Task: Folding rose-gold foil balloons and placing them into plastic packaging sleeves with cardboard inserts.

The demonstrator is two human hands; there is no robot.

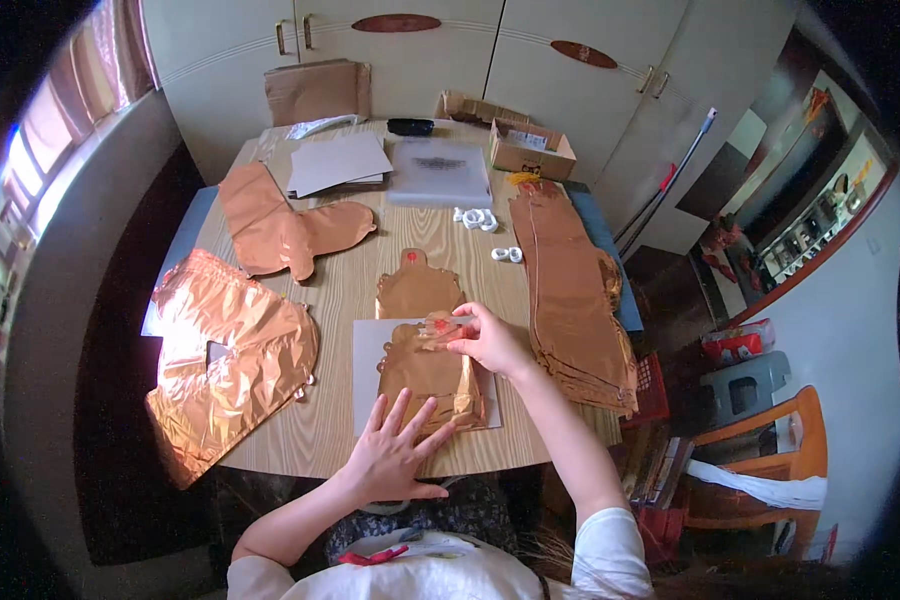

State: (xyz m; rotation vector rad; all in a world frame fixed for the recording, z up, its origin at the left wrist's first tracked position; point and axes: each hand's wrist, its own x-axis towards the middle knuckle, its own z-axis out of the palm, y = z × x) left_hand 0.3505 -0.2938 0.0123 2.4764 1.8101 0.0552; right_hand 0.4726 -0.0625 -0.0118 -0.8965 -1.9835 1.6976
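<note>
A folded copper-coloured foil balloon lies on a white card at the near middle of the table. My right hand pinches its far edge, beside a small red mark and what looks like a clear strip. Spread flat, the fingers of my left hand rest on the balloon's near edge and the card. Just beyond the card, more copper foil with a rounded tab and a red mark lies on the wooden table.
Large copper foil balloons lie at left, one shiny and crumpled. A long stack of foil lies at right. Farther back are white cards, a clear plastic packet, small white rolls and a cardboard box.
</note>
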